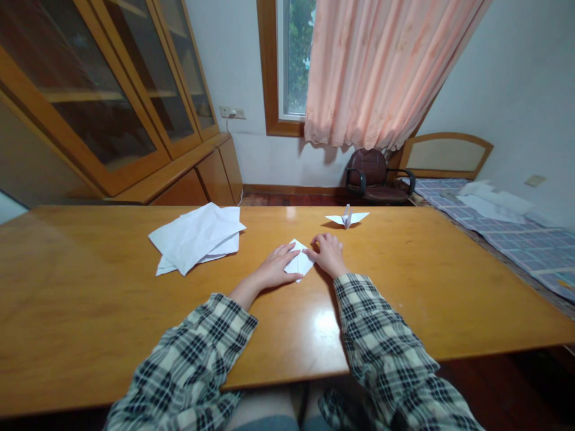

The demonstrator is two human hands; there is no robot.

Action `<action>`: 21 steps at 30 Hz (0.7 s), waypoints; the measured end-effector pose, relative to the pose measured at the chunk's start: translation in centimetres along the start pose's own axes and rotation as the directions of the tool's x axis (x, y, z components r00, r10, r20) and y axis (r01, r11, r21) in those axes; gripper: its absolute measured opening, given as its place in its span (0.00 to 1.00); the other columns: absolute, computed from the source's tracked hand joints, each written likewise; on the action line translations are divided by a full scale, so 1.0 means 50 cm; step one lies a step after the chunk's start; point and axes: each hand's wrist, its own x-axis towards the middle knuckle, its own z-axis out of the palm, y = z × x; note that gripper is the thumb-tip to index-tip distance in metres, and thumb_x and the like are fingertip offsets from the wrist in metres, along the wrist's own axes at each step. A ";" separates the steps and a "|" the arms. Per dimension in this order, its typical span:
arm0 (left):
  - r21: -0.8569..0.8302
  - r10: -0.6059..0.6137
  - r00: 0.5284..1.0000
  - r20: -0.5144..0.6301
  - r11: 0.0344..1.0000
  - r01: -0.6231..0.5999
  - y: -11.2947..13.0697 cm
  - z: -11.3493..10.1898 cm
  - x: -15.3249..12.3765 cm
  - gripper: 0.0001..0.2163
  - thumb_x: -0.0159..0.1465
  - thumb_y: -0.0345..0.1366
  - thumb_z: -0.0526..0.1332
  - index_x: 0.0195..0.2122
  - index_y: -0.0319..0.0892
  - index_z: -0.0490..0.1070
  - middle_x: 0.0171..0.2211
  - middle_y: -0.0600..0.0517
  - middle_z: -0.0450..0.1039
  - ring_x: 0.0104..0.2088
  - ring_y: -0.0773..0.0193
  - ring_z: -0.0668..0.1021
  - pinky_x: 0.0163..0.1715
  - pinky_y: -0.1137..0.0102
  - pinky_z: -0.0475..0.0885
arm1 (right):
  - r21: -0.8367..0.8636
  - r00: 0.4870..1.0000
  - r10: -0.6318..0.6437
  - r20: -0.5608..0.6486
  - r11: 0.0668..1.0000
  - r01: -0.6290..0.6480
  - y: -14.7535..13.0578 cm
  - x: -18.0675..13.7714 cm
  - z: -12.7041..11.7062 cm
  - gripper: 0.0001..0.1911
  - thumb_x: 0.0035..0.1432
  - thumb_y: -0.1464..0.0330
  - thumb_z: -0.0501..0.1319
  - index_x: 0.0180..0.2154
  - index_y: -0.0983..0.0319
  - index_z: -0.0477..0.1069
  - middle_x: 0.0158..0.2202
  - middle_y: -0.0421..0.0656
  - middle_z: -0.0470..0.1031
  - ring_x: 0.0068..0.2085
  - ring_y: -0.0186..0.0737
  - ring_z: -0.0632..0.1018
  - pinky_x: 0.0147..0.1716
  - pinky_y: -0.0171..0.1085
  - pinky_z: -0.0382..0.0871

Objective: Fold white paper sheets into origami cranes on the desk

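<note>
A small white folded paper (297, 263), shaped like a diamond, lies flat on the wooden table in front of me. My left hand (279, 267) holds it from the left, fingers along its upper edge and thumb near its lower corner. On the other side, my right hand (329, 254) has curled fingers, and its thumb touches the paper's right part. Crease lines show across the paper, while my left fingers cover some of its left side. Beyond my right hand stands a white origami crane (347, 219) with its wings spread.
A loose stack of white paper sheets (197, 236) lies left on the table (112, 311). Behind the table are a glass-door cabinet (179, 170), a brown armchair (371, 173) and a pink curtain (377, 72). A bed (507, 221) stands at the right.
</note>
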 end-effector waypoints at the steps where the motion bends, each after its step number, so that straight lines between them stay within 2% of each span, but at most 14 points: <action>1: -0.004 -0.003 1.000 0.000 1.000 0.003 0.001 -0.001 0.000 0.35 0.57 0.51 0.63 0.63 0.43 0.59 0.68 0.42 0.47 0.66 0.49 0.54 0.64 0.56 0.51 | -0.010 1.000 0.006 -0.004 1.000 -0.006 0.000 0.000 0.001 0.16 0.59 0.53 0.57 0.39 0.58 0.69 0.44 0.46 0.69 0.47 0.48 0.66 0.42 0.43 0.55; 9: -0.031 0.000 1.000 0.000 1.000 0.000 0.005 -0.004 -0.003 0.35 0.56 0.50 0.64 0.63 0.42 0.59 0.68 0.42 0.46 0.66 0.48 0.54 0.64 0.55 0.51 | -0.023 0.999 0.031 -0.011 0.999 -0.031 -0.003 0.001 0.001 0.16 0.60 0.53 0.57 0.39 0.58 0.70 0.44 0.48 0.68 0.47 0.50 0.66 0.43 0.45 0.56; 15: -0.028 0.019 1.000 -0.014 0.999 -0.020 -0.003 0.003 0.000 0.36 0.57 0.50 0.64 0.63 0.41 0.58 0.68 0.41 0.48 0.66 0.48 0.54 0.64 0.56 0.51 | 0.012 1.000 0.001 0.025 1.000 -0.001 -0.003 -0.004 -0.009 0.20 0.56 0.50 0.59 0.41 0.58 0.70 0.45 0.48 0.68 0.48 0.50 0.66 0.45 0.45 0.56; 21: -0.013 0.021 1.000 -0.014 1.000 -0.021 -0.005 0.005 0.000 0.35 0.57 0.50 0.64 0.63 0.41 0.59 0.68 0.41 0.48 0.66 0.49 0.54 0.64 0.56 0.51 | 0.051 0.991 -0.069 0.113 0.997 0.063 0.007 -0.003 -0.006 0.31 0.53 0.46 0.60 0.53 0.56 0.67 0.54 0.49 0.67 0.54 0.52 0.66 0.51 0.49 0.55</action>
